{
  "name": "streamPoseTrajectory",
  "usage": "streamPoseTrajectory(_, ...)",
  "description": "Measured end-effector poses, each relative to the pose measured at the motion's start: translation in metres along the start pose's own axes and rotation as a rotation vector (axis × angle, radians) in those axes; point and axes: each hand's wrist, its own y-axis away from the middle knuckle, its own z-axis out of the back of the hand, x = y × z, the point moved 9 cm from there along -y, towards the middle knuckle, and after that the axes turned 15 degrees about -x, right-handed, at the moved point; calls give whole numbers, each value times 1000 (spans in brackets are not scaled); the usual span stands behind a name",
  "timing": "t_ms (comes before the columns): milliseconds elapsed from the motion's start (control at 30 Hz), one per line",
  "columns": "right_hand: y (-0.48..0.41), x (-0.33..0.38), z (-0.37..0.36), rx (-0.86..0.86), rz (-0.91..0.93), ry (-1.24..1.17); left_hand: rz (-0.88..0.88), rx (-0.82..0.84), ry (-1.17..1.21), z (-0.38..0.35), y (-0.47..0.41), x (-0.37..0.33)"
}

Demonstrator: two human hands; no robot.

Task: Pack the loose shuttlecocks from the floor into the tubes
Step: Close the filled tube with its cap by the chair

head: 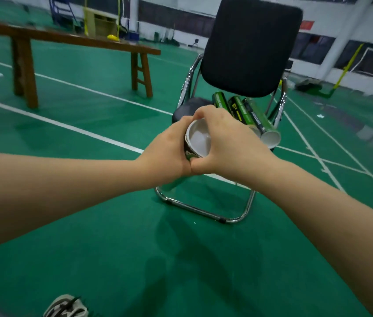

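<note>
Gripping the dark green cardboard tube point(187, 154) by the black padded chair point(249, 46) in my left hand point(169, 152), I'm pinching its white plastic cap point(200, 143) with my right hand point(229, 143), probably needing even pressure all round.

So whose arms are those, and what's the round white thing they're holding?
Those are a person's own arms. The camera sits on their head, looking forward and down, so you see what they see. The left hand grips a shuttlecock tube, and the right hand curls its fingers round the tube's white end, which faces you. Behind stands a black chair with three more green tubes lying on its seat. The floor is a green sports court with white lines. A wooden bench stands on the left.
</note>
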Motion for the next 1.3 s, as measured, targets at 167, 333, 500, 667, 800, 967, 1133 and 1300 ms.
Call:
streamPoseTrajectory(167,1,25,53,-181,52,7,-157,-26,-78,31,-12,-57)
streamPoseTrajectory(333,-6,42,99,-395,110,42,-292,-42,-180,55,-33,-106)
streamPoseTrajectory(500,-29,28,109,-528,144,99,-377,-12,-337,50,-65,-118)
streamPoseTrajectory(667,-52,-11,75,-562,202,169,-346,3,-398,19,-93,-79)
streamPoseTrajectory(800,-68,-46,42,-552,191,205,-269,-8,-351,-15,-113,-37)
streamPoseTrajectory(967,-89,-93,-13,-507,222,244,-160,19,-314,-58,-134,22)
streamPoseTrajectory(1133,-107,-138,-76,-459,201,268,-8,133,-325,-98,-152,81)
streamPoseTrajectory(1300,-111,-170,-143,-384,238,338,122,295,-347,-128,-159,133)
